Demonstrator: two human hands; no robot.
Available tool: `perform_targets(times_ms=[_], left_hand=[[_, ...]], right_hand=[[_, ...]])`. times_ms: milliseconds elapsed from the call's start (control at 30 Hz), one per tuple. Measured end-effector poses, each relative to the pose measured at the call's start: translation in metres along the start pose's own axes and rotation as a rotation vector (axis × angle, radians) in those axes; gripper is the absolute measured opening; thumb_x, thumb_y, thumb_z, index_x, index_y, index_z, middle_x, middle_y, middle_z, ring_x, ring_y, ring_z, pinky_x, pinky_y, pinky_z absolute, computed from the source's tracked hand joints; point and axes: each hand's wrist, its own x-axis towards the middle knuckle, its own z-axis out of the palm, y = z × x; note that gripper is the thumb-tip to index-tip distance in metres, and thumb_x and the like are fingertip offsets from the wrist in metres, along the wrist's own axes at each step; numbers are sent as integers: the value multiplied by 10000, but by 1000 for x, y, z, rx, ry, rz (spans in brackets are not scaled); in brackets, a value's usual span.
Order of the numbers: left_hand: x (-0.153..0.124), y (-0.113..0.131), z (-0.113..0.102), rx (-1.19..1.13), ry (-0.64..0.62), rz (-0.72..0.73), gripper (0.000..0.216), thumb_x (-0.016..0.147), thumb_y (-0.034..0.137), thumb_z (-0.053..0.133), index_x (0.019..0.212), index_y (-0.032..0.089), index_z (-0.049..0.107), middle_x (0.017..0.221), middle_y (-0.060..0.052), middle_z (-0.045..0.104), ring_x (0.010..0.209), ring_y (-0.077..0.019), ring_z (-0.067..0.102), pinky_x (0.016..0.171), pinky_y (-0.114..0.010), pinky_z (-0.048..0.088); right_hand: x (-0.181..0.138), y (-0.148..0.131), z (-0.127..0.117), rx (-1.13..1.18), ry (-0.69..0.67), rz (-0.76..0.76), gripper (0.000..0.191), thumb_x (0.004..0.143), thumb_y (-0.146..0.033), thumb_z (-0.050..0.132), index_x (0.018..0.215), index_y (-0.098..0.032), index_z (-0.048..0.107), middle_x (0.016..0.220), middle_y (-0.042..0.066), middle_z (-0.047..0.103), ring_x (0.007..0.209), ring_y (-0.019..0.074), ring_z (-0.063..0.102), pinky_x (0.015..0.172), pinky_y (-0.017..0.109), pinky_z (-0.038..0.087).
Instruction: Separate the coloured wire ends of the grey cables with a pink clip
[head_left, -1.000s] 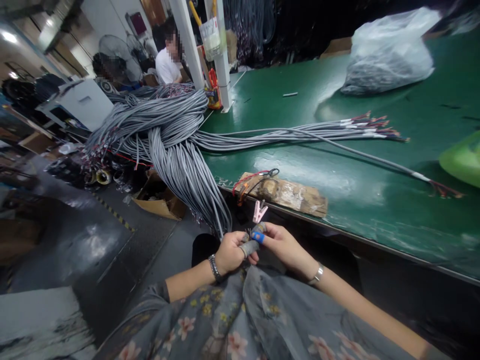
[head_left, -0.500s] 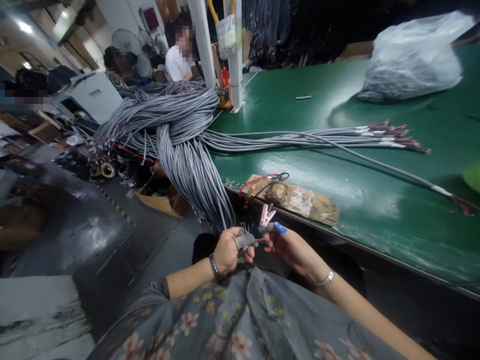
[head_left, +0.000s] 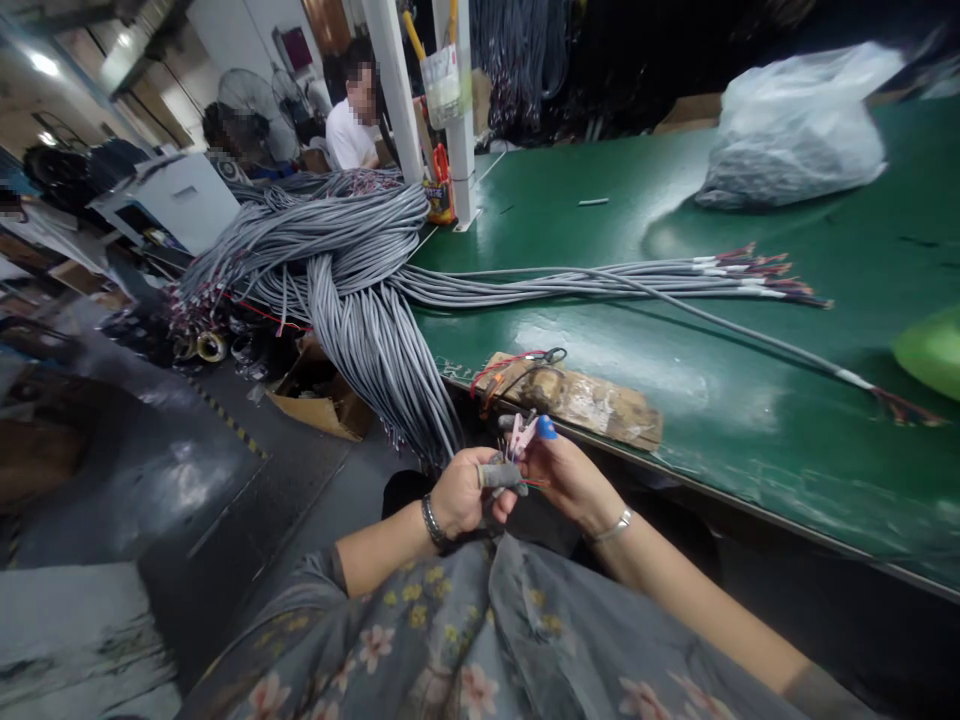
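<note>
My left hand [head_left: 459,495] is closed in a pinch on thin coloured wires [head_left: 537,484], with a grey cover over its thumb. Red and green strands stick out from it towards the right. Closed around a pale pink clothespin [head_left: 522,437], my right hand [head_left: 571,478] is right beside the left one, blue tape on its thumb. The clothespin's tip is at the upright wire ends above my left fingers; whether it grips them I cannot make out. Both hands are in front of my body, just off the bench edge.
Grey cables [head_left: 382,340] are heaped over the left end of the green bench [head_left: 720,370], some reaching right with stripped ends. A wooden board [head_left: 600,405] lies along the front edge. Further back are a plastic bag [head_left: 795,130] and white posts [head_left: 463,130]. A person [head_left: 349,130] sits beyond.
My right hand has moved left with the clothespin, up against the wires at my left hand. The clothespin has turned. My left hand stays closed in nearly the same spot.
</note>
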Motion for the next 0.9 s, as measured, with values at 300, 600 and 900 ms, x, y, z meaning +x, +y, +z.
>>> perform_targets(times_ms=[300, 600, 900], left_hand=[[3, -5, -1, 7, 29, 2, 398, 502, 465, 763, 568, 136, 550, 376, 5, 504, 278, -72, 382, 297, -197, 240], [-7, -8, 0, 57, 75, -4, 405, 497, 492, 746, 570, 149, 544, 379, 5, 518, 279, -77, 392, 313, -204, 259], [-9, -7, 7, 62, 198, 99, 384, 515, 491, 715, 534, 157, 526, 395, 7, 532, 294, -80, 429, 327, -204, 310]], right_hand=[[3, 5, 7, 84, 91, -47, 355, 646, -537, 754, 734, -210, 648, 641, -2, 607, 604, 159, 556, 612, 304, 484], [-4, 0, 8, 106, 16, 55, 417, 715, -650, 612, 784, -240, 647, 730, 26, 647, 654, 179, 593, 610, 308, 497], [-5, 2, 10, 36, 64, -55, 396, 597, -548, 775, 725, -191, 663, 585, -23, 540, 542, 117, 463, 518, 250, 414]])
